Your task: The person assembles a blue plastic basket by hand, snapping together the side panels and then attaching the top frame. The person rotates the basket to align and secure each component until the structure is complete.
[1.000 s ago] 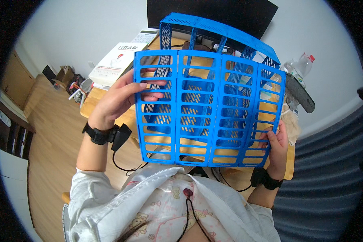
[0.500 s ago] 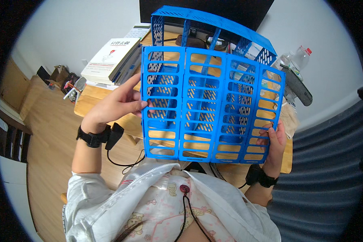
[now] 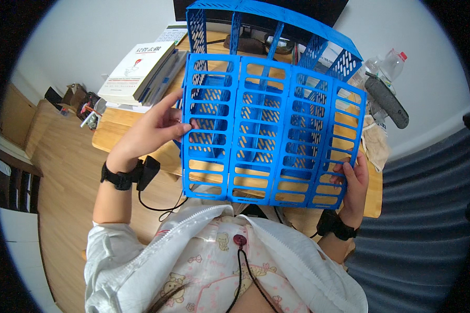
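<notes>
A blue plastic file rack (image 3: 271, 125) with several slotted dividers is held up over the wooden desk (image 3: 115, 133), its grid base facing me. My left hand (image 3: 154, 128) grips its left edge, fingers curled round the rim. My right hand (image 3: 352, 180) holds the lower right corner, thumb on the front. Both wrists wear black bands with cables.
A stack of books (image 3: 141, 70) lies on the desk at the left. A dark monitor (image 3: 261, 8) stands behind the rack. A clear bottle with a red cap (image 3: 389, 62) and a black cylindrical object (image 3: 386, 99) sit at the right. A wooden floor (image 3: 52, 172) lies to the left.
The rack has been moved slightly away from me and higher in view, showing more of its dividers. Both hands have kept their grip and moved with it.
</notes>
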Available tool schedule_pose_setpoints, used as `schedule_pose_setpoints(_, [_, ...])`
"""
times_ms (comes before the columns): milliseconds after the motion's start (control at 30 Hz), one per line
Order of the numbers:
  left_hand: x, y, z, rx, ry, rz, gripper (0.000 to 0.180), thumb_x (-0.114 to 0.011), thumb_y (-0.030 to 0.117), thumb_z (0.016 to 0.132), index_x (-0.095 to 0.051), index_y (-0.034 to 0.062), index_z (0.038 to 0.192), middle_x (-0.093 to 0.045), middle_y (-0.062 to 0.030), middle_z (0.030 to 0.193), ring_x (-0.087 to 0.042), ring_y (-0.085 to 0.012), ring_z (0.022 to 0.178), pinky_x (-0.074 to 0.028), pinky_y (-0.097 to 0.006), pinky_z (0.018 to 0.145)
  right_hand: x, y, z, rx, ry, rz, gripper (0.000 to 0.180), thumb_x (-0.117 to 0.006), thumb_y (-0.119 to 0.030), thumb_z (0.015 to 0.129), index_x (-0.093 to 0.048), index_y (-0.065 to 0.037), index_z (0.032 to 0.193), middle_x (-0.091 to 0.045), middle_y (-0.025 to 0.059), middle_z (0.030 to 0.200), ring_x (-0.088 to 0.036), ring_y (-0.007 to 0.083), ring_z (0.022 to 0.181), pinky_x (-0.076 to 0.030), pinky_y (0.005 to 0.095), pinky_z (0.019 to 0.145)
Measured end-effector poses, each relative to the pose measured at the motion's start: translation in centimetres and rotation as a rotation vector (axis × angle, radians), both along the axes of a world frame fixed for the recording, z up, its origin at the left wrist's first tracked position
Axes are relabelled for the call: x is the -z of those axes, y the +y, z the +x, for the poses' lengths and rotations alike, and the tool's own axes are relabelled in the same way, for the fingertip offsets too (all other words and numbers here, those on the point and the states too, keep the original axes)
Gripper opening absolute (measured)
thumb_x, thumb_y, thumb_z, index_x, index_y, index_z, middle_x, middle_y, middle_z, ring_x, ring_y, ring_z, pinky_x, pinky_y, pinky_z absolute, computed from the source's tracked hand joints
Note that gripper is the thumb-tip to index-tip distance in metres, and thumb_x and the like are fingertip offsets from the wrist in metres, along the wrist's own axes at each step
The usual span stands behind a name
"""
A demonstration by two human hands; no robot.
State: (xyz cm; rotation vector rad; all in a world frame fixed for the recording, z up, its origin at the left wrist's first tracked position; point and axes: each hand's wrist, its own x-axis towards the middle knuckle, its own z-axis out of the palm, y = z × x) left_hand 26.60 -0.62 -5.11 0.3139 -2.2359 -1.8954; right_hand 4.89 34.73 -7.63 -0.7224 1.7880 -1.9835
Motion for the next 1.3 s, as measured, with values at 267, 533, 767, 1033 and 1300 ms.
schedule_pose_setpoints(267, [1.2,-0.7,0.0,0.042,-0.015,0.005,0.075,-0.058,-0.003,0.081,-0.012,0.0057,0.140,-0.059,-0.0089,0.100,-0.058,-0.0135,0.089,-0.049,-0.026,0.076,0.6,-0.5,-0.4,0.001,-0.006,0.063,0.032,-0.055,-0.008,0.086,-0.042,-0.004,0.115,-0.058,0.0056,0.080,-0.058,0.0094,0.065,-0.049,0.0195,0.054])
schedule_pose_setpoints(533, [1.7,-0.7,-0.2,0.044,-0.069,-0.012,0.083,-0.062,-0.004,0.077,-0.010,0.0075,0.141,-0.054,-0.0103,0.108,-0.055,-0.0155,0.096,-0.048,-0.029,0.082,1.2,-0.5,-1.2,-0.007,-0.014,0.095,0.032,-0.055,-0.004,0.084,-0.043,-0.006,0.113,-0.059,0.0055,0.084,-0.058,0.0112,0.072,-0.049,0.0222,0.055])
schedule_pose_setpoints(767, [1.0,-0.5,-0.4,0.044,-0.095,-0.057,0.084,-0.063,0.000,0.079,-0.009,0.0096,0.142,-0.054,-0.0116,0.108,-0.055,-0.0171,0.096,-0.048,-0.030,0.082,0.9,-1.0,-1.0,0.025,-0.016,0.092,0.033,-0.058,-0.010,0.085,-0.043,-0.005,0.113,-0.058,0.0043,0.075,-0.056,0.0080,0.060,-0.047,0.0184,0.053])
schedule_pose_setpoints(1033, [1.3,-0.7,-0.4,0.033,-0.014,-0.017,0.073,-0.058,0.002,0.083,-0.013,0.0074,0.141,-0.059,-0.0087,0.100,-0.057,-0.0127,0.089,-0.050,-0.026,0.074,0.6,-1.1,-0.7,0.050,-0.013,0.060,0.026,-0.050,-0.014,0.089,-0.044,-0.004,0.112,-0.056,0.0030,0.071,-0.054,0.0072,0.058,-0.046,0.0173,0.051])
schedule_pose_setpoints(1300, [-4.1,-0.4,0.2,0.018,0.254,-0.073,0.054,-0.048,0.011,0.091,-0.023,0.0081,0.138,-0.062,-0.0066,0.091,-0.062,-0.0144,0.080,-0.051,-0.025,0.067,-5.3,1.0,-1.8,0.042,0.185,-0.148,0.023,-0.044,-0.017,0.092,-0.047,-0.002,0.108,-0.059,0.0078,0.080,-0.058,0.0125,0.065,-0.049,0.0236,0.054])
